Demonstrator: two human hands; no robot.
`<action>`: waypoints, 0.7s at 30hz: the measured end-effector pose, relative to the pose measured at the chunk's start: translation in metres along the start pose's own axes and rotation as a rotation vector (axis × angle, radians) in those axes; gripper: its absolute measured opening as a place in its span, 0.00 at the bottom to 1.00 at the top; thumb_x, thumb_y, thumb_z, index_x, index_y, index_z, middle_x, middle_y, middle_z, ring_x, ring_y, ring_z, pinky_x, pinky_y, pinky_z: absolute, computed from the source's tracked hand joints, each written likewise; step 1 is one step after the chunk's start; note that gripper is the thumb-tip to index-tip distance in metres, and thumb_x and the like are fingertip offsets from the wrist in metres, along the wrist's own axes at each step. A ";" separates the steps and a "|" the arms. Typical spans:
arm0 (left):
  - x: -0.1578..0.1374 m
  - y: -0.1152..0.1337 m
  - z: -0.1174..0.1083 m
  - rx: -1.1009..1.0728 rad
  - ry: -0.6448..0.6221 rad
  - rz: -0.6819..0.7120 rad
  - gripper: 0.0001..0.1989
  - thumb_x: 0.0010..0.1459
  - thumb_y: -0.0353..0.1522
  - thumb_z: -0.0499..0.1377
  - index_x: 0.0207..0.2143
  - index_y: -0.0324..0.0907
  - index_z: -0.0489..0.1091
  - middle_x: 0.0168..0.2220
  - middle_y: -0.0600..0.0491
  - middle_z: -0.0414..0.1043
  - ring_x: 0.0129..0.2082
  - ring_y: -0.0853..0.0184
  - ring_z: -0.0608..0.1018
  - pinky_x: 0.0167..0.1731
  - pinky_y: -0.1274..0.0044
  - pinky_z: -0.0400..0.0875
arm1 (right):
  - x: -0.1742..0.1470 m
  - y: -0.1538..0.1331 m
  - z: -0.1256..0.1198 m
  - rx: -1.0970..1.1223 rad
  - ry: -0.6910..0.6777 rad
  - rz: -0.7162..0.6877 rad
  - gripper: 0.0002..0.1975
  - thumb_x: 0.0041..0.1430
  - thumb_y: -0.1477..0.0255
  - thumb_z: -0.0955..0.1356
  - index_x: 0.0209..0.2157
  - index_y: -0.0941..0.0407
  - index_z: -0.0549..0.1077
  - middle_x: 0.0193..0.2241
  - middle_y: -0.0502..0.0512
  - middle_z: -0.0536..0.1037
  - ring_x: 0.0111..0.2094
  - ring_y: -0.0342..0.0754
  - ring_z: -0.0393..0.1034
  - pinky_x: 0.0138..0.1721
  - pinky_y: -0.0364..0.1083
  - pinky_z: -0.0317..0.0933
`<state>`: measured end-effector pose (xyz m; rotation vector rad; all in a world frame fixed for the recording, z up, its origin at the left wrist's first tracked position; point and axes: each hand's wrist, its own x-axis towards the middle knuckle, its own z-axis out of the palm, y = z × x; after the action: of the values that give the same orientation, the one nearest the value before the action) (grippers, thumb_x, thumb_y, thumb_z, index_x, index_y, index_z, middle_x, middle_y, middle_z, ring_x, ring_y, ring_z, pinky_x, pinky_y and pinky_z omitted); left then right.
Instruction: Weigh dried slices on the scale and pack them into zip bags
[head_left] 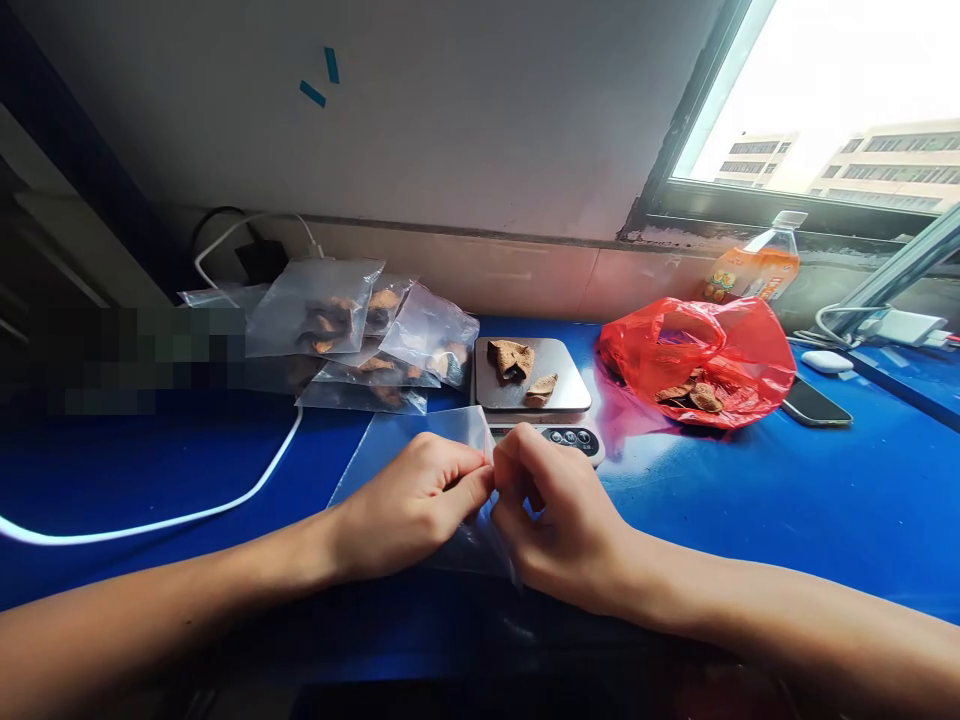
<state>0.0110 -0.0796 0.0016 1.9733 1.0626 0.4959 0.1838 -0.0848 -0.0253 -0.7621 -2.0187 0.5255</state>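
Between my hands is a clear plastic zip bag (390, 448), held low over the blue table. My left hand (416, 500) pinches the bag near its edge, thumb against curled fingers. My right hand (559, 520) grips the same edge from the other side, its fingers nearly touching the left ones. Just beyond them stands a small digital scale (574, 385) with a metal plate. On the plate lie a larger brown dried piece (511, 358) and a smaller dried piece (541, 388). My hands partly cover the scale's display.
Several filled clear bags (375, 345) are piled left of the scale. To the right sits an open red plastic bag (742, 350) with dried pieces inside. Behind it stands an orange-labelled bottle (765, 260); beside it lies a phone (817, 402). A white cable (259, 490) crosses the table's left side.
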 end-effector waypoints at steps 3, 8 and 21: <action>-0.002 0.000 -0.001 0.135 0.123 0.036 0.20 0.61 0.37 0.49 0.17 0.41 0.52 0.17 0.59 0.49 0.19 0.74 0.56 0.20 0.78 0.49 | 0.000 0.005 0.000 -0.158 0.053 -0.075 0.07 0.48 0.82 0.61 0.26 0.55 0.62 0.20 0.45 0.67 0.20 0.38 0.57 0.22 0.39 0.50; -0.010 0.004 -0.002 0.356 0.253 0.285 0.18 0.59 0.29 0.51 0.16 0.40 0.54 0.16 0.59 0.54 0.17 0.76 0.59 0.19 0.80 0.51 | -0.007 0.003 -0.002 -0.385 0.017 -0.114 0.11 0.55 0.80 0.63 0.38 0.56 0.72 0.25 0.49 0.76 0.23 0.42 0.68 0.26 0.42 0.57; -0.020 0.004 -0.026 0.784 0.279 0.635 0.42 0.48 0.48 0.69 0.61 0.43 0.60 0.61 0.37 0.61 0.60 0.46 0.66 0.56 0.57 0.66 | -0.012 0.004 -0.015 -0.580 -0.101 -0.169 0.41 0.51 0.56 0.74 0.59 0.64 0.58 0.51 0.70 0.73 0.49 0.60 0.71 0.41 0.54 0.72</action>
<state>-0.0156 -0.0845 0.0210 3.0408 0.8339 0.7852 0.2029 -0.0892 -0.0272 -0.9016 -2.3332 -0.1373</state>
